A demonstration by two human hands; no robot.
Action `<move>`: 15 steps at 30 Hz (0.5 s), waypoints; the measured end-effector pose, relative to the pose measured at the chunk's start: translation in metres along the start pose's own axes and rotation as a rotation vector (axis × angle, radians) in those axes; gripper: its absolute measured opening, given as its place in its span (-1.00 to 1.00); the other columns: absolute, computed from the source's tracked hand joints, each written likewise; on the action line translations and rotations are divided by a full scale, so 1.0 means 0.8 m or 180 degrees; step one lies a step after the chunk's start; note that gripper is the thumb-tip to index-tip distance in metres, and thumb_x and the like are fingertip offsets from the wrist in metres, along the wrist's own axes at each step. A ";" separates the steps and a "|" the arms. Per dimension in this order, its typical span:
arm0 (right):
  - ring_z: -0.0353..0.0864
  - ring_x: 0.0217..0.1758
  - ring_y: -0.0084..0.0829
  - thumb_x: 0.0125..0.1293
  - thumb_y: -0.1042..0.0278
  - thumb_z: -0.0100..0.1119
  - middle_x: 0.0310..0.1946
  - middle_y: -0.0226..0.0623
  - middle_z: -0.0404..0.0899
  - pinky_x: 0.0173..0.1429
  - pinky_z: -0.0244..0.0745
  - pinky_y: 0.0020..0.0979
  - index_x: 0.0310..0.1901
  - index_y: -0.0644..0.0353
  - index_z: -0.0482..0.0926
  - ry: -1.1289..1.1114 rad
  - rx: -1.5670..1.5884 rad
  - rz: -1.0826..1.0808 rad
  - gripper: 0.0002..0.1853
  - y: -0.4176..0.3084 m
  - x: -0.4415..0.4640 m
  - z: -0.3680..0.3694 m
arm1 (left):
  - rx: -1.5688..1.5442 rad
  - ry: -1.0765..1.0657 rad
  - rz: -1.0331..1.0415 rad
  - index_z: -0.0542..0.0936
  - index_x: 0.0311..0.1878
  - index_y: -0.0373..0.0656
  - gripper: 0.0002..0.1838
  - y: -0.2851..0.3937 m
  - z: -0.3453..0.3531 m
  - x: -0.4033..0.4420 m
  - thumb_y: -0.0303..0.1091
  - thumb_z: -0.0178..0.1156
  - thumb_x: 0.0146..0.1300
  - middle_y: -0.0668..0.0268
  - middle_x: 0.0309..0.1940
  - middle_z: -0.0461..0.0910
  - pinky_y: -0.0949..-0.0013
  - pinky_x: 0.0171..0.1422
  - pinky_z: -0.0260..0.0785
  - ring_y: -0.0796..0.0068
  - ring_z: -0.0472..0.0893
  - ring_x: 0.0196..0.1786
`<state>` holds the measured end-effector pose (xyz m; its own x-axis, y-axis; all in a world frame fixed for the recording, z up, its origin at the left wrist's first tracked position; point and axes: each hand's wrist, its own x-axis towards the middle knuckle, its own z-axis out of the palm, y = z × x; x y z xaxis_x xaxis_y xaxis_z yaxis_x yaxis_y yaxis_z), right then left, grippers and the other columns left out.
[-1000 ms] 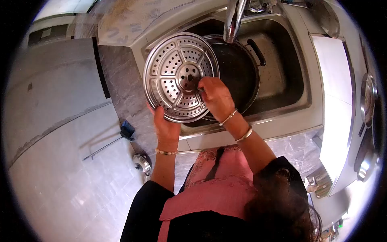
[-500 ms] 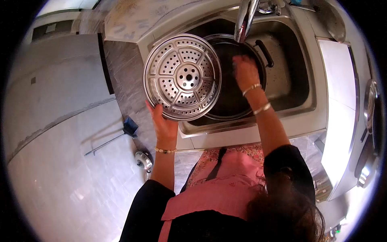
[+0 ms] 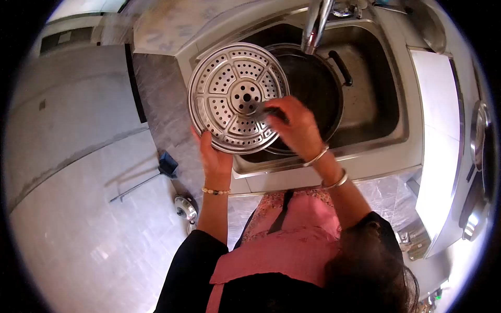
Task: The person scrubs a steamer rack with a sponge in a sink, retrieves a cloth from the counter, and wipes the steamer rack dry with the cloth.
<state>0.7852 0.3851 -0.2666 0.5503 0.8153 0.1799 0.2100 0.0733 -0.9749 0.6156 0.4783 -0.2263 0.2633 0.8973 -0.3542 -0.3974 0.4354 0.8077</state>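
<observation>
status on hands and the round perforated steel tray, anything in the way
Left hand grips round perforated steel tray by near edge; right hand at its face, grip blurred; tray partly hides dark round pot in metal sink; no visible obstruction.

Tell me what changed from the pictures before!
The right hand was over the dark pot a moment ago; now it has come back left to the holed metal tray, holding something small and dark. The left hand still holds the tray's edge, and the pot stayed in the sink.
</observation>
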 end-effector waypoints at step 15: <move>0.44 -0.17 -0.21 -0.12 0.46 0.25 -0.23 -0.16 0.41 -0.09 0.38 -0.27 -0.13 0.16 0.50 -0.0199 -0.0975 -0.0769 -0.60 -0.043 -0.018 0.031 | -0.0100 0.0063 -0.0235 0.22 0.27 -0.06 -0.54 -0.005 0.001 -0.013 -0.29 -0.10 0.28 0.21 0.22 0.31 0.03 0.31 0.21 0.16 0.33 0.23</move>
<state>0.7498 0.3854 -0.2387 0.4072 0.8296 0.3820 0.5641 0.1005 -0.8196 0.6149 0.4674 -0.2258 0.2756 0.8639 -0.4216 -0.4050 0.5021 0.7641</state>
